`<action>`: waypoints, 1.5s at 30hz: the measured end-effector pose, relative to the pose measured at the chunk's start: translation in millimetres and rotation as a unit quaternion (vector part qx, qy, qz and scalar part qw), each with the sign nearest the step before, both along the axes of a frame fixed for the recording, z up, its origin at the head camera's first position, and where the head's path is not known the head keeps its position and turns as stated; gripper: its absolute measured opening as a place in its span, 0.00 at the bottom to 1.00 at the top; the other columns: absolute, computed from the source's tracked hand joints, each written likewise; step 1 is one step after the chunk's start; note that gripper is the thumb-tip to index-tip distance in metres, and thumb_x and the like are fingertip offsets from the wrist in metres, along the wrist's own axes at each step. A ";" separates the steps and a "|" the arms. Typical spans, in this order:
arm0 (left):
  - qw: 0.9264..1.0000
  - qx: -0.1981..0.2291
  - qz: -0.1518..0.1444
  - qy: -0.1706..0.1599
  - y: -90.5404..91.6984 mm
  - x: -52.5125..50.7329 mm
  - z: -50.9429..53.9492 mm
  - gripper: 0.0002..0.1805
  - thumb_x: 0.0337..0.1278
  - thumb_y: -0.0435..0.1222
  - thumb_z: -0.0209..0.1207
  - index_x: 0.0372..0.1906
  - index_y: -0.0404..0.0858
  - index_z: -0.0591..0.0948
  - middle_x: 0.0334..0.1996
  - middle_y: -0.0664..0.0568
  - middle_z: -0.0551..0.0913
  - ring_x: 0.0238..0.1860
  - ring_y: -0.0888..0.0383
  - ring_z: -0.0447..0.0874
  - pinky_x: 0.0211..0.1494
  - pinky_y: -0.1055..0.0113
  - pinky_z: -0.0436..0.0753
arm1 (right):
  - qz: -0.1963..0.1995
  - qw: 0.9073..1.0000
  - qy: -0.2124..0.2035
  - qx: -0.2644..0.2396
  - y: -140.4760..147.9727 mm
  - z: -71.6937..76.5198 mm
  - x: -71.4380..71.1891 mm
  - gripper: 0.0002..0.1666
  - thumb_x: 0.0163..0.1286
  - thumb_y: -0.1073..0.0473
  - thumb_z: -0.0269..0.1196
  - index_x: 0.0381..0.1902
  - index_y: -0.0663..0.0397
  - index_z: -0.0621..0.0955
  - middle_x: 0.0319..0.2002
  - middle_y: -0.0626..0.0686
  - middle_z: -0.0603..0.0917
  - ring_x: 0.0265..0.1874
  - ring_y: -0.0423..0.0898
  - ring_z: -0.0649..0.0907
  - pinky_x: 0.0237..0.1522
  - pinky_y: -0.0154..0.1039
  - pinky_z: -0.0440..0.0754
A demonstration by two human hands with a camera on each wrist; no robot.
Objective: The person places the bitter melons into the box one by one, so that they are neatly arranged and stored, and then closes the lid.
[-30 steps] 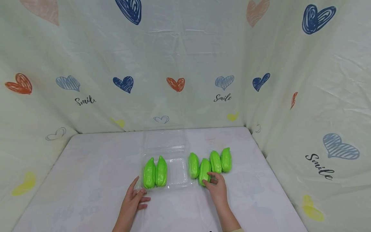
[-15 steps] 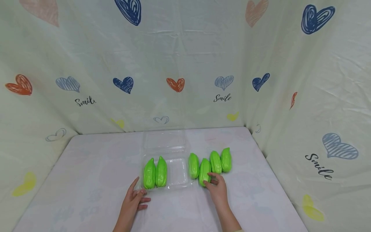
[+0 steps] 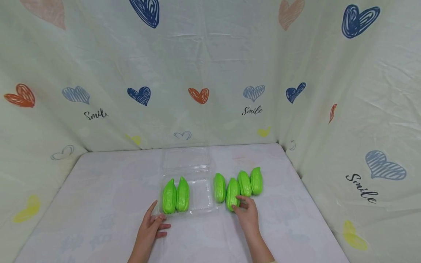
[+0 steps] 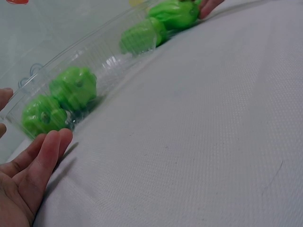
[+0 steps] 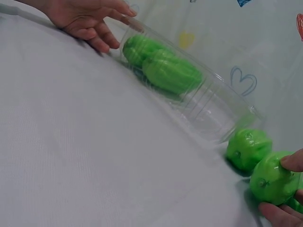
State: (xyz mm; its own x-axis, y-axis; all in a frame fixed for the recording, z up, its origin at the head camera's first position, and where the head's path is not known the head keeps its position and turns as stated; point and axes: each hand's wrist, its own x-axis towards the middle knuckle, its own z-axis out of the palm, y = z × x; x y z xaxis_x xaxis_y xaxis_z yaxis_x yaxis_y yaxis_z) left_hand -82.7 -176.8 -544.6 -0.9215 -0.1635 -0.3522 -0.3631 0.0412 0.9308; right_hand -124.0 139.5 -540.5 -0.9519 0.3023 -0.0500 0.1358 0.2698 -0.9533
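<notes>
My right hand [image 3: 248, 217] pinches the lower end of a ridged green vegetable [image 3: 232, 191] between thumb and fingers. In the right wrist view, fingertips lie on both sides of this vegetable [image 5: 272, 182]. A clear plastic box [image 3: 202, 195] lies with its lid folded back; two green vegetables [image 3: 169, 197] stand side by side in its left part. At the box's near left corner is my left hand [image 3: 148, 228], thumb and index finger spread around the corner, the other fingers loose. The left wrist view shows these fingers [image 4: 49, 146] close to the box wall.
Another green vegetable [image 3: 219, 188] lies between the box and the held one. Two more [image 3: 244, 183] lie just beyond my right hand. The clear lid [image 3: 186, 159] reaches toward the back edge of the white table [image 3: 108, 197]. Patterned cloth [image 3: 223, 73] hangs behind and at the sides.
The vegetable in my right hand has shifted very slightly away from me and to the right. My left hand and the box have stayed in place.
</notes>
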 end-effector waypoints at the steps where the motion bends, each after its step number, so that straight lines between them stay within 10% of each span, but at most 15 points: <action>1: 1.000 0.000 0.000 0.000 0.0 0.1 0.2 0.40 0.71 0.47 0.54 0.78 0.49 0.48 0.48 0.39 0.79 0.40 0.50 0.86 0.37 0.60 0.86 | 0.000 1.000 0.001 -0.002 0.1 1.4 0.0 0.20 0.56 0.71 0.69 0.48 0.64 0.81 0.55 0.64 0.73 0.47 0.59 0.78 0.38 0.39 0.82; 21: 1.000 0.000 0.003 0.000 0.4 -0.4 -0.6 0.41 0.69 0.50 0.55 0.78 0.49 0.48 0.48 0.40 0.79 0.40 0.50 0.86 0.38 0.60 0.86 | 0.033 0.998 0.035 -0.042 -10.3 42.5 -10.3 0.21 0.58 0.71 0.68 0.51 0.62 0.80 0.58 0.62 0.73 0.54 0.63 0.77 0.45 0.46 0.84; 45: 1.000 0.004 0.006 0.011 0.8 -0.6 -3.6 0.40 0.68 0.49 0.56 0.78 0.49 0.50 0.47 0.40 0.79 0.39 0.50 0.86 0.37 0.60 0.86 | 0.116 0.991 0.032 -0.055 -54.7 55.3 -15.4 0.20 0.55 0.72 0.69 0.47 0.58 0.82 0.57 0.59 0.74 0.50 0.59 0.78 0.39 0.41 0.83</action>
